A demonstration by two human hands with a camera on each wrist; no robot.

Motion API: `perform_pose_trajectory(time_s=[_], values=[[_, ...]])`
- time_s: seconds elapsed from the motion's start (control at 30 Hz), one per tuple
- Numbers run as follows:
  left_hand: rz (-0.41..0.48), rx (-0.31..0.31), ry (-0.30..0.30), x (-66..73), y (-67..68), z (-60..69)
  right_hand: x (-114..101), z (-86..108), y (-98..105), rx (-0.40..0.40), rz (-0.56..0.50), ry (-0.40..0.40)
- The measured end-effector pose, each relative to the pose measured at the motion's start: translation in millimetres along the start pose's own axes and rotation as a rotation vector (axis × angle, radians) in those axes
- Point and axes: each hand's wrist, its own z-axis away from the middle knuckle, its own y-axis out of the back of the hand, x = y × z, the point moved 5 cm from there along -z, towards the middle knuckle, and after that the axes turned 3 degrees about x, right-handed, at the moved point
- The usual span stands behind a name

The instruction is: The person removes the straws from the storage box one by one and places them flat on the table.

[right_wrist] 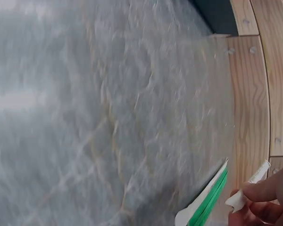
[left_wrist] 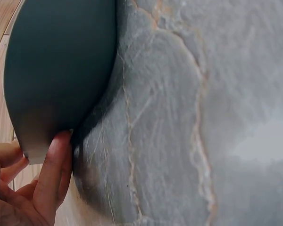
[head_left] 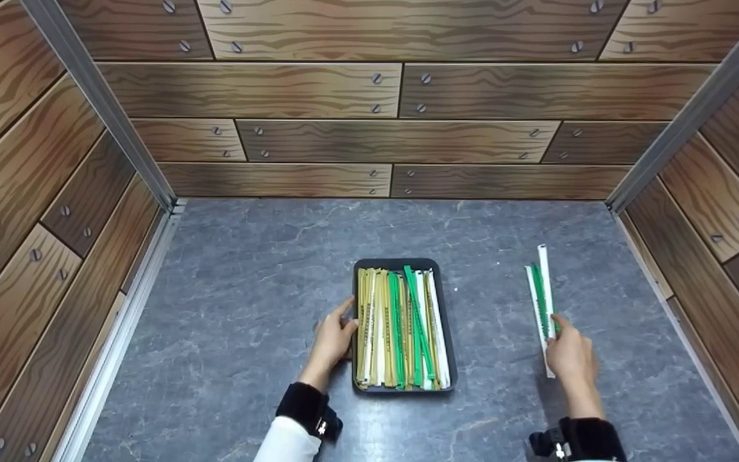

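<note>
A black rectangular tray stands in the middle, filled with long wrapped sticks in gold, white and green. My left hand is at its left side, fingers touching the rim and the dark outer wall. Off to the right, my right hand pinches a white wrapped stick; the right wrist view shows the white stick between thumb and fingers. Just left of it lie a green stick and another white stick on the grey surface. What the left palm touches is hidden.
Wood-patterned panels wall in the grey marbled surface at the back and both sides. Metal strips run along the corners and the left edge. Black camera straps circle both wrists.
</note>
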Motion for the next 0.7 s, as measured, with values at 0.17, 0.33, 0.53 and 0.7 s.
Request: perform_pose_trajectory(time_s=[0.17,0.33,0.53,0.7], values=[[-0.003,-0.006,0.026,-0.1,-0.4,0.4,8.5,-3.0,-3.7,-0.050,0.010,-0.032],[0.008,-0.008,0.039,0.4,-0.6,0.9,15.7,-5.3,-4.4,-0.081,0.021,-0.074],[0.019,-0.015,0.047,-0.6,-0.9,0.5,22.5,-6.7,-2.8,-0.097,0.058,-0.088],[-0.001,-0.001,0.019,0.0,-0.2,-0.3,14.5,-2.8,-2.7,-0.014,0.054,-0.038]])
